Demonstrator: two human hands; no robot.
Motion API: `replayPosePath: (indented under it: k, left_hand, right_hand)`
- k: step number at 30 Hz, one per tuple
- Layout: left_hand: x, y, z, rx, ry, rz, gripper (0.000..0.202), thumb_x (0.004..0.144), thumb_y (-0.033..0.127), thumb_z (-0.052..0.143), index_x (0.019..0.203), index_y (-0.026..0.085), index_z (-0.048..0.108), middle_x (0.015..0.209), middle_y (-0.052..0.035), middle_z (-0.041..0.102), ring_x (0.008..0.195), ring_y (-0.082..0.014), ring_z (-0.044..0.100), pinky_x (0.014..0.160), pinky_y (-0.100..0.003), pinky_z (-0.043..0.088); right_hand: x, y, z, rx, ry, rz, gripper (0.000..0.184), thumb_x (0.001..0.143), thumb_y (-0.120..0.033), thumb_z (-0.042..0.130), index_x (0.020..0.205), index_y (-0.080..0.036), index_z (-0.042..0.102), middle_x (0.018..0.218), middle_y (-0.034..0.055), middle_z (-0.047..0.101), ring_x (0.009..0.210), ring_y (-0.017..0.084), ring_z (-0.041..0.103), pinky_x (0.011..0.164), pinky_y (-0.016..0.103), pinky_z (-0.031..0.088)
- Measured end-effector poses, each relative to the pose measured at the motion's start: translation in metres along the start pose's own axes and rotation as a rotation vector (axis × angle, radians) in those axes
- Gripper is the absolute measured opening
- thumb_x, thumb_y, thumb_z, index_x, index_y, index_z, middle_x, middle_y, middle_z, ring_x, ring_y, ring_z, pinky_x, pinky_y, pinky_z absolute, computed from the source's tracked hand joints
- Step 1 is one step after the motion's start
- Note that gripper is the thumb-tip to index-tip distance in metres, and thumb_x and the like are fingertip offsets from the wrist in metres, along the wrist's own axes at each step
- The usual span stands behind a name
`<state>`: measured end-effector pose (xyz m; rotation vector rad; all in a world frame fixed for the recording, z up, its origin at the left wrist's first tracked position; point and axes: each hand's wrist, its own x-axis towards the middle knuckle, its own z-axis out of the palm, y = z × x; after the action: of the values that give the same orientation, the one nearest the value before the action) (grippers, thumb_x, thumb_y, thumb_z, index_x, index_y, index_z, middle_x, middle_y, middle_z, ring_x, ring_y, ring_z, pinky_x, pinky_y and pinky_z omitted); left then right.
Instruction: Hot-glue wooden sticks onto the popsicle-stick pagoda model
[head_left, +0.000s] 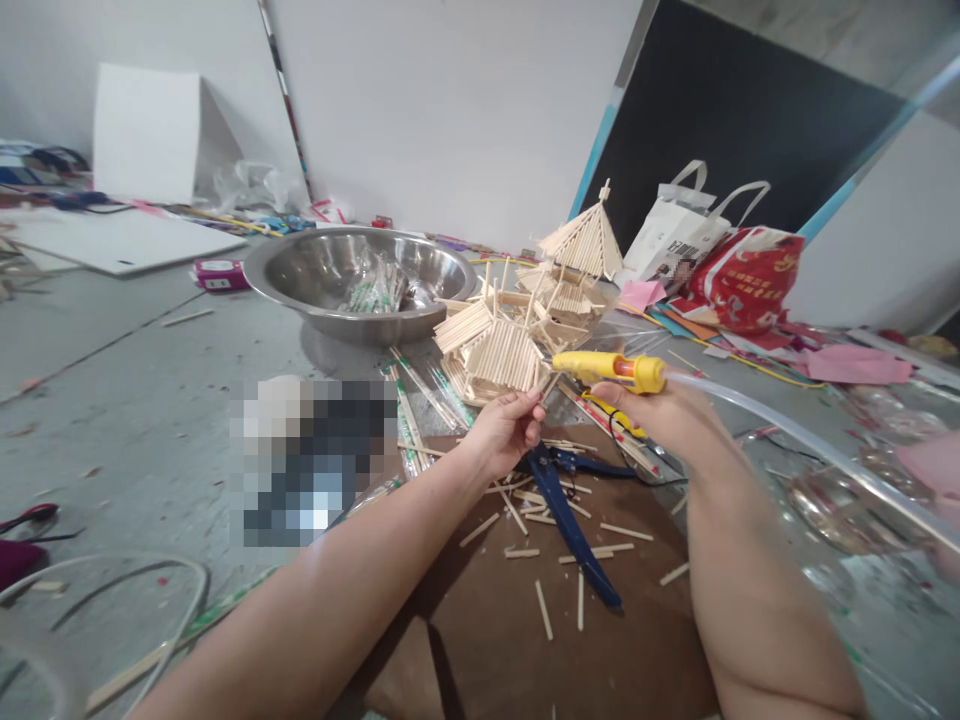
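Observation:
My right hand (pixel 637 405) grips a yellow hot glue gun (pixel 604 368), its nozzle pointing left, with a long clear glue stick (pixel 765 412) running from its back. Close to the nozzle, my left hand (pixel 510 430) is closed in a pinch on a short wooden stick (pixel 550 382), mostly hidden by the fingers. Just behind that hand stands a model building of wooden sticks (pixel 502 355), with a slatted panel in front and a pointed roof (pixel 589 240) at the back. Whether the pinched stick touches the model I cannot tell.
Blue-handled cutters (pixel 570 530) and several cut sticks lie on a brown board (pixel 510 640). A steel basin (pixel 360 325) with bagged sticks stands behind left. White (pixel 675 225) and red bags (pixel 757 280) lean at the back right. A blurred patch covers something left.

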<state>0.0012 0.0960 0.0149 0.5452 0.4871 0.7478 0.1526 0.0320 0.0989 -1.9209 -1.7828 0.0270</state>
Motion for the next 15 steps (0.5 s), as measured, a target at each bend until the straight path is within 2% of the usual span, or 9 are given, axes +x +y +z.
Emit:
replayPosePath:
  k: [5,12,15]
  left_hand:
    - [0.002,0.000,-0.002,-0.008,-0.024,0.004,0.014,0.067,0.020,0.059,0.062,0.013,0.048,0.048,0.0055,0.050,0.032,-0.0026,0.038,0.033,-0.014,0.027]
    - [0.003,0.000,-0.003,-0.009,-0.021,-0.006,0.013,0.068,0.021,0.058,0.065,0.013,0.049,0.049,0.0052,0.050,0.032,-0.0029,0.039,0.033,-0.015,0.027]
    - [0.003,0.001,-0.004,-0.003,-0.013,0.002,0.013,0.068,0.022,0.057,0.065,0.013,0.048,0.049,0.0055,0.050,0.032,-0.0031,0.039,0.033,-0.015,0.027]
  right_hand:
    - [0.000,-0.004,-0.002,0.017,-0.001,0.022,0.038,0.064,-0.055,0.050,0.076,-0.021,0.063,0.044,-0.0007,0.052,0.046,0.015,0.050,0.037,0.024,0.031]
    - [0.000,-0.004,0.004,0.038,-0.019,0.035,0.041,0.064,-0.058,0.047,0.079,-0.022,0.059,0.072,0.0028,0.064,0.063,0.018,0.057,0.051,0.028,0.041]
    - [0.002,0.000,0.009,0.045,-0.017,0.039,0.042,0.063,-0.059,0.047,0.079,-0.023,0.059,0.076,0.0033,0.064,0.066,0.019,0.058,0.053,0.028,0.042]
